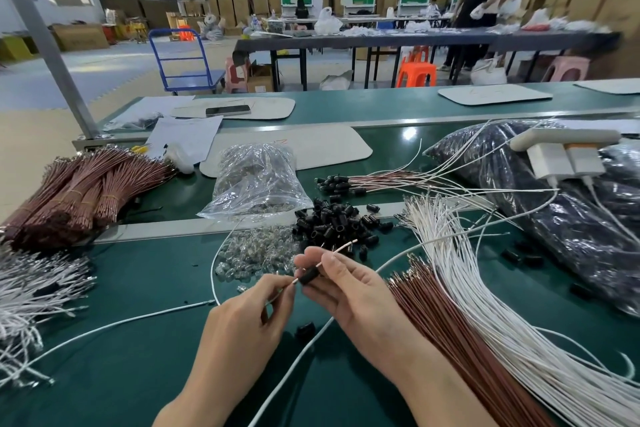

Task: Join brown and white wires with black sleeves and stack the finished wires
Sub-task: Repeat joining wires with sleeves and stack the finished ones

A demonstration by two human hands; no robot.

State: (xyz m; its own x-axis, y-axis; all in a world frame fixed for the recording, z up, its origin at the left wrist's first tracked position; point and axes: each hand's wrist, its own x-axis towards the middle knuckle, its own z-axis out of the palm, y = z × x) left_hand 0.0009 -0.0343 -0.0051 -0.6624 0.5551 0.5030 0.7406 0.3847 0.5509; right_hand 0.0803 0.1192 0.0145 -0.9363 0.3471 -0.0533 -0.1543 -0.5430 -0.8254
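Green bench before me: black sleeves beyond my right hand, brown wires just right of it.

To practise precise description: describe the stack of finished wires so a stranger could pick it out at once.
On the green workbench, find the clear plastic bag near the middle. Right of it, beyond the loose heap of black sleeves, lies the stack of finished wires. Unlike the brown bundles and white bundles, these mix brown and white strands capped with black sleeves at the left end.
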